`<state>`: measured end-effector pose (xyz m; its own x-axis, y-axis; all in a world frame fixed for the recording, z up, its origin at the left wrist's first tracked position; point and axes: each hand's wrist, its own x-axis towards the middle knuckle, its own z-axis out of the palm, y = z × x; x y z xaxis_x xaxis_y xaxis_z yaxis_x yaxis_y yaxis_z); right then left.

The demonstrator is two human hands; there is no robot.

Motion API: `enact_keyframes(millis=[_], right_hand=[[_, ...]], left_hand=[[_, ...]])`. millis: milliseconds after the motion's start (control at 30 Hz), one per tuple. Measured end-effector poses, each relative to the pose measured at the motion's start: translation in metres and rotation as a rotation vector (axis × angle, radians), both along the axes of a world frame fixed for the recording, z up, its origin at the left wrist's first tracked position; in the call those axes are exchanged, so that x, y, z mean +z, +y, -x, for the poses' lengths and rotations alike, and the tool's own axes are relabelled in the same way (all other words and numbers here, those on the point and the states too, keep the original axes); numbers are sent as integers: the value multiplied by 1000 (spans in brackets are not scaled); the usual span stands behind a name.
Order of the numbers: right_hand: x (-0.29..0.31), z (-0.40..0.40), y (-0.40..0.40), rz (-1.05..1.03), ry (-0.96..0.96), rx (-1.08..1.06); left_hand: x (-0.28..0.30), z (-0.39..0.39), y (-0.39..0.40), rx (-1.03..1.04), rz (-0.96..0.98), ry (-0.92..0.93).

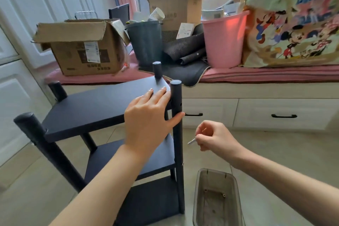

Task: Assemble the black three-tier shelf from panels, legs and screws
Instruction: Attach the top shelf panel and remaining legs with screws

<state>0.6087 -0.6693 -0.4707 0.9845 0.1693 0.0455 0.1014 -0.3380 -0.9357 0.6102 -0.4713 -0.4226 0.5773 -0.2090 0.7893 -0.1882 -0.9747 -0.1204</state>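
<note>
A: Nearest item?

B: Clear rectangular plastic container point(217, 198) on the tiled floor, bottom right, just beside the shelf's near right leg. Small round bits lie in its bottom; too blurred to say what.

A: Shelf?

B: Black three-tier shelf point(102, 108) stands upright on the floor, centre-left. All three flat panels sit between four round black legs. Leg tops stick up above the top panel.

A: Hands?

B: Apart. Left hand point(148, 115) lies flat on the top panel's right end, fingers straight, thumb touching the near right black leg point(177, 115). Right hand point(214, 136) is in the air right of that leg, fingers curled, pinching a small silver metal piece point(191, 141) whose tip points toward the leg. Screw or tool, cannot tell.

A: The leg itself?

B: Small holes show in its side near the top panel. Something small and pale shows on it at middle-panel level.

A: Behind?

B: White cabinet with black drawer handles point(284, 116), pink cushion on top. On it, left to right: open cardboard box point(82, 49), dark grey bin point(145, 42), rolled dark mats point(185, 49), pink plastic bucket point(224, 40), cartoon-print bag point(293, 24). More cardboard boxes behind those, by the window.
</note>
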Motion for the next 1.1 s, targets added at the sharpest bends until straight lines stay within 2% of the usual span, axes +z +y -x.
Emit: enact_keyframes(millis=[200,267,333,433,633,767,933,1100], right_hand=[[74,17,17,-718,236,-119],[87,22,24,-844,285,-135],[94,26,33,-877,275,-118],[94,35,42,-836,151,-93],[75,44,44,-451,-209,-146],[77,47,49,-334,-404,-70],[78,45,55,-258,-471,-8],[78,42,57,-206,-559,0]], left_hand=[[2,16,11,-61,19,1],[2,22,18,-79,13,1],[4,30,25,-93,7,17],[6,41,32,-104,15,43],[11,56,32,-108,45,109],[15,60,36,-91,19,206],[17,60,40,-35,-39,233],[14,52,37,-38,-51,121]])
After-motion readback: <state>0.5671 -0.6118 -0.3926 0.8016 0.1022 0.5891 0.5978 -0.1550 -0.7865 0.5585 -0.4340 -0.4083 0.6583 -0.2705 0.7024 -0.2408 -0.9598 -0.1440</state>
